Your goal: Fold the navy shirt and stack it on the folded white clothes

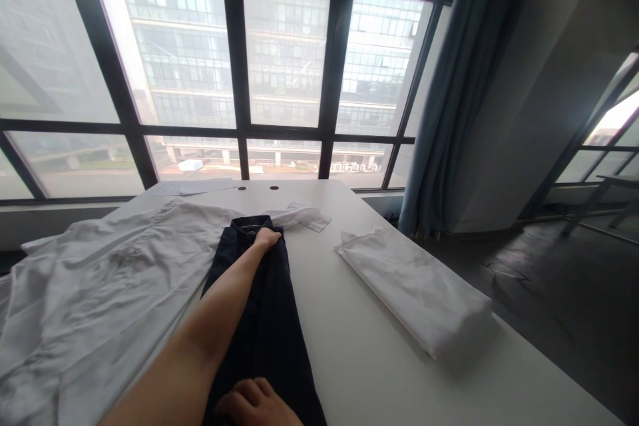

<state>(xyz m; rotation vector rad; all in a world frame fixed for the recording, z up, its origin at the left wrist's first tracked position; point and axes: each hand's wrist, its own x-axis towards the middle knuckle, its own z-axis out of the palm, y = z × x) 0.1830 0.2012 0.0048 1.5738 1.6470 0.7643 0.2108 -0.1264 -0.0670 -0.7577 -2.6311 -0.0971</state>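
A dark navy shirt, folded into a long narrow strip, lies down the middle of the white table. My left arm stretches far forward, and my left hand is closed on the fabric at the collar end. At the bottom of the view, my right hand sits with curled fingers on the near end of the same shirt. Both hands touch only this garment.
A crumpled white shirt is spread over the table's left half, with one cuff behind the dark collar. A folded white garment lies at the right near the table edge. Papers lie by the window; a blue curtain hangs right.
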